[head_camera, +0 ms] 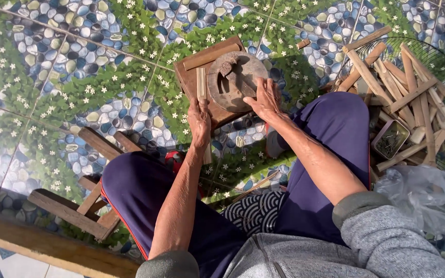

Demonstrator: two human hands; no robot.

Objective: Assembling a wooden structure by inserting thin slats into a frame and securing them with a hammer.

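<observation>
I sit over a brown wooden board (186, 80) on the patterned tile floor. On the board lies a round grey block (235, 82) with a small dark tool on top. My right hand (264, 98) rests flat on the block's near edge, fingers spread. My left hand (199, 121) grips a thin pale wooden strip (201, 85) that lies lengthwise on the board beside the block. A wider wooden slat (209, 55) lies across the board's far end.
A heap of pale wooden sticks (413, 92) lies on a wire rack at right, with a small tin of nails (390, 139) by my knee. A clear plastic bag (423, 193) sits near my right elbow. A low wooden stool (86, 206) is under me at left.
</observation>
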